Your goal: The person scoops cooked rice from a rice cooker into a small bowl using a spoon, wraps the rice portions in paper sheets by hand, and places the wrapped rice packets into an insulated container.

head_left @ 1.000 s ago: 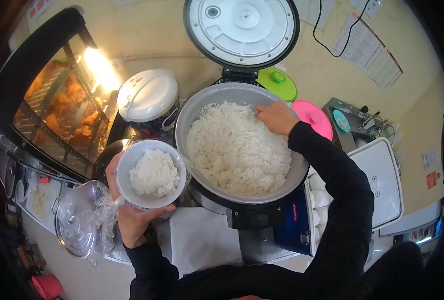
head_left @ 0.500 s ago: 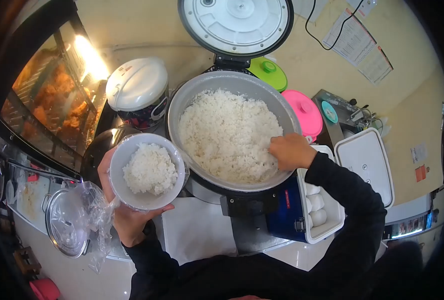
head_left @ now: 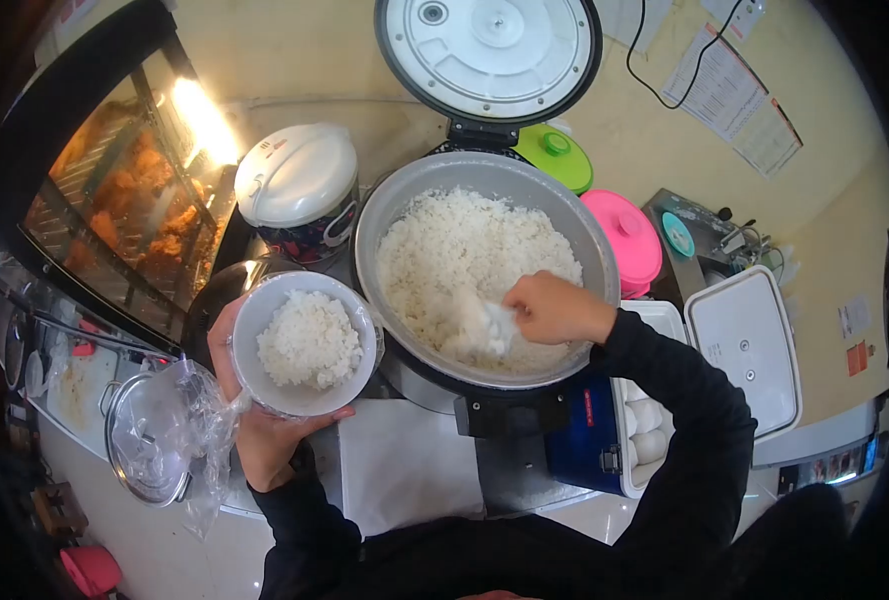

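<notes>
I'd steer the blurred utensil point(head_left: 501, 322), gripped in my right hand point(head_left: 565, 312), lightly through the rice point(head_left: 465, 250), left hand point(head_left: 263, 437) clamped round the bowl point(head_left: 277, 398).

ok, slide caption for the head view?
Left hand holds a white bowl of rice beside the open rice cooker; right hand grips a blurred, rice-laden utensil inside.
</notes>
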